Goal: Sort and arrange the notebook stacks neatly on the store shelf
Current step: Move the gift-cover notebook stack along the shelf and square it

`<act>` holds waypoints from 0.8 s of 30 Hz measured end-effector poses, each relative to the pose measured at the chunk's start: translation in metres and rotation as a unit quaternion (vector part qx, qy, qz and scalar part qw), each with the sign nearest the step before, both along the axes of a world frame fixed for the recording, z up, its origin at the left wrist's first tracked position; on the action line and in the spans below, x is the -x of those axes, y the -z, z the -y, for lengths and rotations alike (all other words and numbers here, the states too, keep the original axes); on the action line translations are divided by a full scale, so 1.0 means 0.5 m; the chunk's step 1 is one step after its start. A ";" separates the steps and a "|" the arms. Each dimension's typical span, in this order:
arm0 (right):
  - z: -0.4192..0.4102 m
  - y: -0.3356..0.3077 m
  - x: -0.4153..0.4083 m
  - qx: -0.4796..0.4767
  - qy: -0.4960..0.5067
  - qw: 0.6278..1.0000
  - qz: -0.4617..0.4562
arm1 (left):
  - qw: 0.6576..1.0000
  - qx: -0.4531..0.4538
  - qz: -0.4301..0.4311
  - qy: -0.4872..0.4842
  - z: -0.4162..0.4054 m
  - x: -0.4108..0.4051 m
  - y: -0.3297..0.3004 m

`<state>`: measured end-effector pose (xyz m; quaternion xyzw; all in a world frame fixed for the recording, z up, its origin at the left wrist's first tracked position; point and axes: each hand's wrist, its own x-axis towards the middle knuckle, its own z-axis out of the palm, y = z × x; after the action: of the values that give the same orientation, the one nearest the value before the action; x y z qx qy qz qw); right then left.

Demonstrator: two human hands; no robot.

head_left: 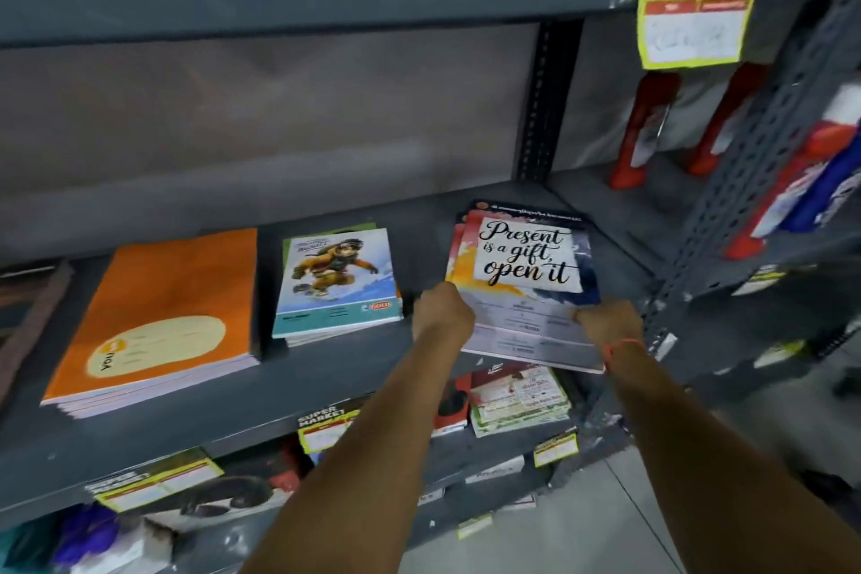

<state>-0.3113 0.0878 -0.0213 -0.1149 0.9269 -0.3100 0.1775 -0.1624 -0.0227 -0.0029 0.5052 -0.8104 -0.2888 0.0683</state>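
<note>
Notebook stacks on shelf (326,368): three — orange stack (158,322), one; cartoon-cover stack (338,282), one; "Present is a gift" stack (526,280), one. Hands: two.

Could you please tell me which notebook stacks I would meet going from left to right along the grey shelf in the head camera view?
Orange notebook stack → cartoon-cover notebook stack → "Present is a gift, open it" stack, gripped at its near edge by the left hand and the right hand.

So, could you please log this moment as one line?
both hands grip "Present is a gift" stack | left hand | right hand | stack overhangs shelf
</note>
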 end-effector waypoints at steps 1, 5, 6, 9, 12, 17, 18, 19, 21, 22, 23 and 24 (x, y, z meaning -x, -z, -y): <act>-0.005 0.001 0.013 0.015 0.013 1.000 0.013 | 1.000 -0.017 -0.012 -0.015 0.003 0.006 0.000; -0.024 -0.019 0.039 0.038 -0.005 0.997 0.067 | 0.977 -0.165 -0.096 -0.097 0.022 0.014 0.003; -0.026 -0.029 0.046 0.010 -0.024 0.998 0.064 | 0.966 -0.204 -0.120 -0.107 0.024 0.017 0.004; -0.025 -0.056 0.063 -0.068 -0.053 0.996 0.012 | 0.951 -0.246 -0.148 -0.114 0.025 0.025 0.004; -0.026 -0.079 0.066 -0.039 -0.063 0.997 0.013 | 0.954 -0.222 -0.172 -0.107 0.016 0.026 -0.015; -0.003 -0.086 0.058 0.153 0.007 0.977 0.146 | 0.966 -0.170 -0.171 -0.090 0.026 -0.026 -0.069; 0.007 -0.091 0.044 0.191 0.035 0.967 0.167 | 0.969 -0.154 -0.171 -0.092 0.032 -0.045 -0.079; 0.024 -0.096 0.019 0.226 0.049 0.956 0.184 | 0.971 -0.140 -0.168 -0.096 0.043 -0.074 -0.088; 0.055 -0.111 -0.047 0.291 0.040 0.934 0.203 | 0.973 -0.124 -0.163 -0.104 0.071 -0.137 -0.103; 0.070 -0.119 -0.082 0.313 0.030 0.926 0.209 | 0.974 -0.117 -0.162 -0.108 0.085 -0.171 -0.110; 0.085 -0.128 -0.118 0.317 0.014 0.925 0.208 | 0.973 -0.113 -0.165 -0.116 0.098 -0.206 -0.115; 0.108 -0.131 -0.158 0.322 -0.008 0.924 0.208 | 0.973 -0.105 -0.169 -0.119 0.111 -0.255 -0.119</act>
<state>-0.2321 0.0336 0.0441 -0.1061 0.7188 -0.6068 0.3222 -0.0351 -0.0784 0.0566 0.5464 -0.6860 -0.4432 0.1852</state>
